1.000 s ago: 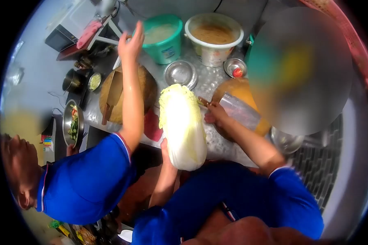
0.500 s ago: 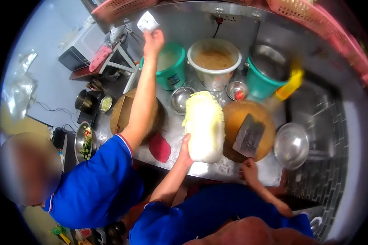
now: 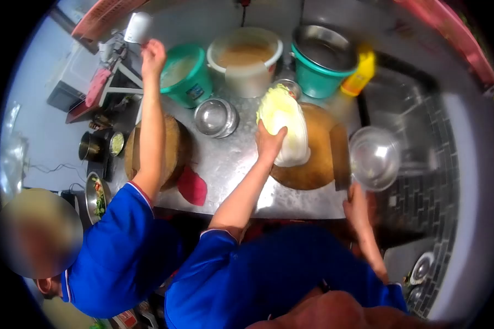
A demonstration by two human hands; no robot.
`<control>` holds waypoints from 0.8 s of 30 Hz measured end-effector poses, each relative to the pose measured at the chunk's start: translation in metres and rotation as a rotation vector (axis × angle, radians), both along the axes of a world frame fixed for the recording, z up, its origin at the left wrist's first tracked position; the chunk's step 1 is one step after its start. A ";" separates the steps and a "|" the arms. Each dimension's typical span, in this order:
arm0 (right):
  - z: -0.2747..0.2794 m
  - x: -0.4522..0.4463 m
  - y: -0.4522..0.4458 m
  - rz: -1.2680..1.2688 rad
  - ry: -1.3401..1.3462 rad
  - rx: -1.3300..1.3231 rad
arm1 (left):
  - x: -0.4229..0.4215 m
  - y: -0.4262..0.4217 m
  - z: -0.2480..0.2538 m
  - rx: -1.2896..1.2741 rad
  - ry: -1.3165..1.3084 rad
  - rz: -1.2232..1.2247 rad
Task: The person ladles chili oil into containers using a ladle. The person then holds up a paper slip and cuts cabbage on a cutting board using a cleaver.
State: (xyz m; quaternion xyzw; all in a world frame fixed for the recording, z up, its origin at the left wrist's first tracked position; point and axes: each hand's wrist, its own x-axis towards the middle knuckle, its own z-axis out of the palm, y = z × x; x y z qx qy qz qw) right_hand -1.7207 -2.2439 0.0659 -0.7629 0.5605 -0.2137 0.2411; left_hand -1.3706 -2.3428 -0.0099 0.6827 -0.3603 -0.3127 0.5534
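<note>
My left hand [image 3: 270, 143] is closed around the left side of a pale napa cabbage [image 3: 288, 123]. The cabbage overlaps the left part of a round wooden chopping board [image 3: 318, 123]; whether it rests on the wood or hangs just above it I cannot tell. At the board's right edge is a cleaver [image 3: 340, 158], its dark blade seen nearly edge-on. My right hand [image 3: 358, 205] is wrapped around the cleaver's handle, which the fingers mostly hide.
A co-worker on the left holds up a white slip of paper [image 3: 138, 27] over a second chopping board [image 3: 175, 151]. Buckets, among them a green bucket [image 3: 318, 77], line the back. A metal bowl [image 3: 375, 156] stands right of my board, a yellow bottle [image 3: 359, 74] behind it.
The cabbage has moved from left of the board to over it, in my left hand. My right hand has taken the cleaver off the wood and turned its blade on edge. The view has shifted right.
</note>
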 end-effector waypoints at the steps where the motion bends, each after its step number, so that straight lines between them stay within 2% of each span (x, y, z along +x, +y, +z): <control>1: 0.017 0.009 -0.007 -0.099 -0.050 0.223 | -0.003 0.001 0.010 0.021 -0.002 0.019; 3: 0.059 0.035 -0.016 -0.282 -0.169 0.654 | 0.000 0.000 0.023 0.052 -0.019 0.071; 4: 0.040 0.031 -0.018 -0.254 -0.131 0.502 | 0.002 0.004 0.026 -0.007 0.103 0.032; 7: 0.034 0.030 -0.011 -0.116 -0.139 0.245 | -0.009 0.009 0.018 -0.025 0.212 0.123; 10: 0.075 0.050 0.002 0.011 -0.132 0.074 | -0.021 0.019 0.034 0.045 0.183 0.178; 13: 0.090 0.065 0.007 0.063 -0.185 0.126 | -0.014 0.021 0.037 0.140 0.091 0.154; 16: 0.089 0.078 0.004 0.119 -0.167 0.180 | -0.012 0.018 0.028 0.122 -0.013 0.166; 24: 0.077 0.099 -0.027 0.202 -0.064 0.225 | -0.011 0.016 0.021 0.073 -0.065 0.141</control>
